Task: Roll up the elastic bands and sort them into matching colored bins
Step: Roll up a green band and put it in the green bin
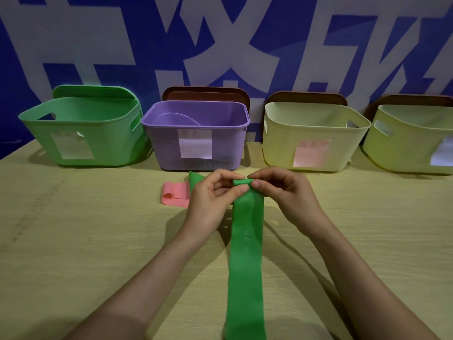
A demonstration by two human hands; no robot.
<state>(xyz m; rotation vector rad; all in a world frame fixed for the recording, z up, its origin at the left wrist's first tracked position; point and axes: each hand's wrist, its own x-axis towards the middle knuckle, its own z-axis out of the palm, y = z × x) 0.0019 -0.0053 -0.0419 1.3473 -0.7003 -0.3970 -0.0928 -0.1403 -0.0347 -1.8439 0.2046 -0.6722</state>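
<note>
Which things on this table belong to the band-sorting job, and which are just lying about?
In the job: green band, pinched by left hand and right hand; pink band; green bin; purple bin; pink-labelled cream bin; far-right cream bin.
Lying about: green lid and brown lids, leaning behind the bins.

Both hands [215, 192] [282, 190] pinch the green band's [246, 253] rolled end; four bins [196, 119] stand behind.
</note>
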